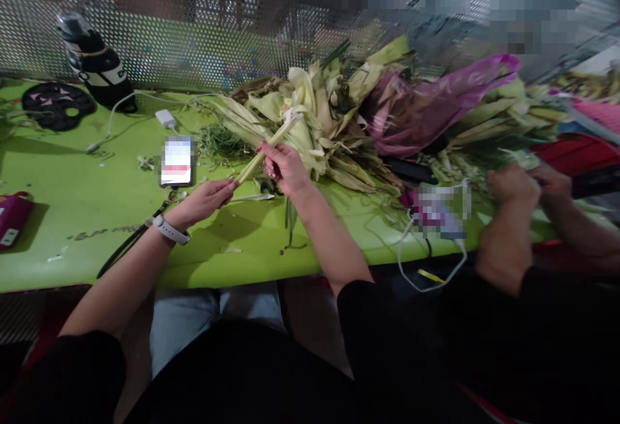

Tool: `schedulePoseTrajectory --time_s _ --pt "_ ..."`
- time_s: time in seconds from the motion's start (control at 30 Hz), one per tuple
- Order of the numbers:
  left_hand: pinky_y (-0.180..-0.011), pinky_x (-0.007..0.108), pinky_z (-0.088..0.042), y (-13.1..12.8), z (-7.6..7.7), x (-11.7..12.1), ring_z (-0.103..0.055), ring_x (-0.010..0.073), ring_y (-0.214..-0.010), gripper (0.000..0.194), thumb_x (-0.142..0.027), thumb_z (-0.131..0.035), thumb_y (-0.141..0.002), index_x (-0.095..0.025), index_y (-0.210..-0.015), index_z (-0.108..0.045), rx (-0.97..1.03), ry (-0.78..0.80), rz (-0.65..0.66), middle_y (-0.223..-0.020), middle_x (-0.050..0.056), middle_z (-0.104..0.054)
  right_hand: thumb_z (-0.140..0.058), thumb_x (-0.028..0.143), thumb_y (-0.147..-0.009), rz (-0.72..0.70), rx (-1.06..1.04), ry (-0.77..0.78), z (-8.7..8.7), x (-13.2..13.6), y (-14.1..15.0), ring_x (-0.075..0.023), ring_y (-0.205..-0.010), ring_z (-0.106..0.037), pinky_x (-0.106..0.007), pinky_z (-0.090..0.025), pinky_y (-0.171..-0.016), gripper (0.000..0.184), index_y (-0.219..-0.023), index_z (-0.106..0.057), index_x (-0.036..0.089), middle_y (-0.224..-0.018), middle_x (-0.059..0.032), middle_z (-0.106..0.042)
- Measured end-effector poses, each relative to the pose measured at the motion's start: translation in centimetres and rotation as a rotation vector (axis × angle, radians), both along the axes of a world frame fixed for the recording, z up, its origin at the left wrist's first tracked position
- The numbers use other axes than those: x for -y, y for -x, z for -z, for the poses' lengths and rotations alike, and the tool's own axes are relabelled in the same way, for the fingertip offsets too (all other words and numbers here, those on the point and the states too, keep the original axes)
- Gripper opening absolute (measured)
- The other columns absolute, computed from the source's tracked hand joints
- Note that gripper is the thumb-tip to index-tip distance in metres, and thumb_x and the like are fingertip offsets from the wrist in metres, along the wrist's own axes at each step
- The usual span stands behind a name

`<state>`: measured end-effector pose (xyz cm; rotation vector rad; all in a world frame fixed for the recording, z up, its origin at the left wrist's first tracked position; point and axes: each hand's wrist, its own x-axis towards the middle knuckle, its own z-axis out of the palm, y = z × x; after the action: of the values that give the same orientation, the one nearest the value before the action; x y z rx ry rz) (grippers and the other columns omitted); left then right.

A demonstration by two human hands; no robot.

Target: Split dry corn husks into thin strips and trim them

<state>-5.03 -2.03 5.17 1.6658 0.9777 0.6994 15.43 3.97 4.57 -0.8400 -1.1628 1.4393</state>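
Note:
A long, narrow pale green corn husk (252,164) stretches slantwise between my two hands above the green table. My left hand (209,198), with a white watch on its wrist, pinches its lower end. Farther up the same husk, the fingers of my right hand (285,167) are closed around it. Its whitish tip (292,119) points toward a heap of loose corn husks (334,101) behind. Partly hidden by my right hand is a dark-handled tool (269,187), perhaps scissors. Thin dark stems (290,224) lie below that hand.
A lit phone (176,161), white charger (165,119) and green string-like bundle (220,141) are left of centre. A dark bottle (99,66) stands by the perforated metal screen (194,17). A purple plastic bag (436,108) rests on husks. At right, a co-worker's hands (514,191) work.

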Motion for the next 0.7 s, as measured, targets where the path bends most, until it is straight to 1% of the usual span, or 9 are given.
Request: schedulePoseTrajectory --time_s 0.13,0.2,0.27,0.33,0.37,0.43,0.5,0.57,0.7 --pt "-0.058 0.027 -0.031 -0.5 -0.2 0.4 -0.041 0.0133 -0.058 0.027 -0.031 -0.047 -0.096 -0.019 -0.074 -0.054 -0.147 -0.232 -0.034 -0.065 0.0 -0.047 -0.074 0.052 -0.077 0.043 0.048 0.043 0.0 0.0 0.2 -0.0044 -0.039 -0.033 -0.022 -0.025 -0.038 0.036 -0.079 -0.061 0.018 -0.048 0.0095 -0.039" --pt "-0.059 0.029 -0.031 -0.6 -0.1 0.4 -0.042 0.0141 -0.058 0.021 -0.027 -0.048 -0.096 -0.018 -0.079 -0.057 -0.216 -0.28 -0.059 -0.065 0.001 -0.049 -0.075 0.052 -0.076 0.053 0.04 0.051 0.0 0.0 0.3 -0.0044 -0.039 -0.033 -0.022 -0.025 -0.038 0.036 -0.079 -0.061 0.018 -0.048 0.0096 -0.04" --pt "-0.057 0.029 -0.03 -0.6 0.0 0.4 -0.042 0.0146 -0.056 0.018 -0.028 -0.047 -0.097 -0.017 -0.097 -0.061 -0.256 -0.268 -0.114 -0.062 0.0 -0.049 -0.075 0.053 -0.076 0.057 0.028 0.048 0.1 0.0 0.3 -0.0042 -0.039 -0.033 -0.021 -0.026 -0.038 0.037 -0.079 -0.061 0.018 -0.048 0.0096 -0.04" --pt "-0.054 0.029 -0.029 -0.5 0.1 0.3 -0.042 0.0149 -0.053 0.028 -0.031 -0.045 -0.098 -0.015 -0.119 -0.055 -0.264 -0.247 -0.179 -0.061 -0.001 -0.049 -0.074 0.054 -0.076 0.061 0.033 0.05 0.2 -0.1 0.3 -0.0042 -0.039 -0.034 -0.021 -0.027 -0.038 0.039 -0.077 -0.06 0.018 -0.049 0.0093 -0.041" --pt "-0.054 0.029 -0.028 -0.4 0.1 0.3 -0.042 0.0149 -0.052 0.032 -0.031 -0.044 -0.098 -0.014 -0.125 -0.052 -0.268 -0.25 -0.205 -0.061 -0.001 -0.05 -0.074 0.055 -0.076 0.066 0.038 0.056 0.2 -0.1 0.3 -0.0043 -0.039 -0.034 -0.022 -0.026 -0.038 0.039 -0.076 -0.06 0.019 -0.049 0.0091 -0.041" --pt "-0.055 0.029 -0.029 -0.3 0.1 0.2 -0.042 0.0149 -0.053 0.027 -0.03 -0.044 -0.098 -0.014 -0.118 -0.053 -0.289 -0.281 -0.217 -0.064 0.001 -0.051 -0.074 0.055 -0.076 0.079 0.04 0.075 0.3 -0.2 0.3 -0.0045 -0.04 -0.034 -0.022 -0.026 -0.038 0.039 -0.076 -0.06 0.019 -0.05 0.0087 -0.042" --pt "-0.058 0.029 -0.03 -0.2 0.1 0.2 -0.043 0.0153 -0.057 0.015 -0.027 -0.047 -0.097 -0.017 -0.1 -0.058 -0.32 -0.336 -0.197 -0.069 0.003 -0.053 -0.075 0.053 -0.076 0.092 0.026 0.091 0.3 -0.3 0.3 -0.0044 -0.04 -0.033 -0.022 -0.026 -0.039 0.038 -0.077 -0.061 0.018 -0.05 0.0087 -0.042" --pt "-0.06 0.03 -0.03 0.0 -0.1 0.1 -0.044 0.0161 -0.059 0.012 -0.025 -0.051 -0.094 -0.018 -0.087 -0.058 -0.349 -0.363 -0.163 -0.071 0.004 -0.054 -0.075 0.052 -0.076 0.092 0.011 0.101 0.3 -0.3 0.5 -0.0044 -0.04 -0.033 -0.022 -0.026 -0.039 0.037 -0.078 -0.061 0.018 -0.05 0.009 -0.042" --pt "-0.058 0.029 -0.031 1.2 -0.5 -0.4 -0.045 0.0167 -0.058 0.016 -0.023 -0.051 -0.093 -0.019 -0.085 -0.063 -0.383 -0.28 -0.092 -0.068 0.005 -0.055 -0.076 0.051 -0.075 0.066 -0.007 0.098 0.6 -0.3 0.8 -0.0041 -0.041 -0.035 -0.021 -0.029 -0.04 0.037 -0.076 -0.06 0.018 -0.051 0.0087 -0.044"
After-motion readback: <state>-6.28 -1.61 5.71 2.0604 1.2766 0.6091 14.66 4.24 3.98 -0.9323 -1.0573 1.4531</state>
